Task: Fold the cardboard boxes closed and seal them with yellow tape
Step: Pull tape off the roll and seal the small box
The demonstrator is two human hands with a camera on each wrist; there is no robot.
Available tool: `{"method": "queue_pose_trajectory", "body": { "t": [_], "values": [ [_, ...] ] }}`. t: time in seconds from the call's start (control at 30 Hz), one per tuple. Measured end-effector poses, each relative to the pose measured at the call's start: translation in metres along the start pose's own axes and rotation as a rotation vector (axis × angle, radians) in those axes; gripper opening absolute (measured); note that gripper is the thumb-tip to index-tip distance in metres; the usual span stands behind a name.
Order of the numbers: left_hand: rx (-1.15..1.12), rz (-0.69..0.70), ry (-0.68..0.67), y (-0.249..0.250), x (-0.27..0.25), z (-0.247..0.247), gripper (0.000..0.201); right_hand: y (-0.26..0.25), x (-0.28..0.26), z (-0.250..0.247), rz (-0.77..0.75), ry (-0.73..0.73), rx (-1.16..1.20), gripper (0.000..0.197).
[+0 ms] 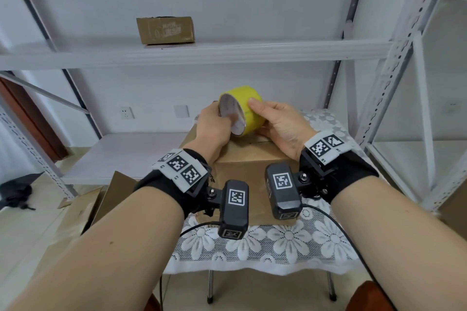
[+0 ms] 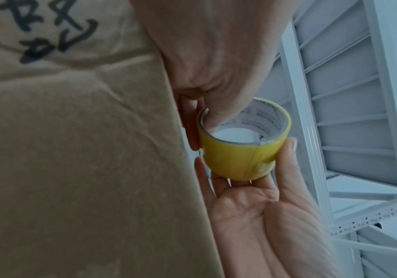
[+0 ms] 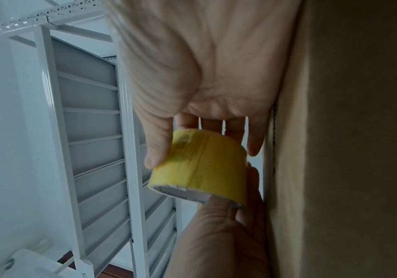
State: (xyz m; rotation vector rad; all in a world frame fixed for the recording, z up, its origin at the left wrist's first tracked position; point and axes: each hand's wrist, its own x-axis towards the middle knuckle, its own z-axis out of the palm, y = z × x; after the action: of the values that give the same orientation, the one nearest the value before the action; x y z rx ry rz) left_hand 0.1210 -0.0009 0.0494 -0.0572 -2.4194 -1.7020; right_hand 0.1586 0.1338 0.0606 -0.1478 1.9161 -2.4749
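Both hands hold a roll of yellow tape point(image 1: 249, 106) just above the closed top of a brown cardboard box point(image 1: 242, 166) on the small table. My left hand point(image 1: 214, 125) grips the roll point(image 2: 238, 158) with its thumb hooked inside the white core. My right hand point(image 1: 275, 121) pinches the roll point(image 3: 200, 165) on its outer yellow face between thumb and fingers. The box point(image 2: 73, 150) fills the left of the left wrist view, and the box point(image 3: 347, 131) fills the right of the right wrist view.
A second cardboard box point(image 1: 165, 30) sits on the upper shelf point(image 1: 227, 54) of the white metal rack. A lace cloth point(image 1: 265, 242) with a flower pattern covers the table. Flattened cardboard point(image 1: 101, 199) lies on the floor at the left.
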Motion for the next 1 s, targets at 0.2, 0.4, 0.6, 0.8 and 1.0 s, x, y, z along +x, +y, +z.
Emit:
{"method": "queue_pose_trajectory", "body": {
  "t": [0.2,0.4,0.6,0.8,1.0],
  "values": [
    [-0.135,0.000,-0.013,0.000,-0.003,-0.001,0.025,0.000,-0.001,0.003,0.001,0.021,-0.029,0.022],
    [-0.432,-0.007,-0.180,0.011,-0.010,0.001,0.039,0.003,0.004,0.005,-0.066,0.125,-0.042,0.034],
    [-0.282,0.084,-0.144,0.006,-0.015,0.006,0.096,0.003,0.004,0.002,-0.096,0.237,-0.025,0.042],
    [-0.267,0.097,0.005,0.000,-0.010,0.007,0.051,0.004,0.003,0.004,-0.115,0.262,-0.104,0.048],
    [-0.580,-0.005,-0.213,0.001,-0.008,0.005,0.007,0.005,0.002,0.004,-0.185,0.263,-0.260,0.043]
  ]
}}
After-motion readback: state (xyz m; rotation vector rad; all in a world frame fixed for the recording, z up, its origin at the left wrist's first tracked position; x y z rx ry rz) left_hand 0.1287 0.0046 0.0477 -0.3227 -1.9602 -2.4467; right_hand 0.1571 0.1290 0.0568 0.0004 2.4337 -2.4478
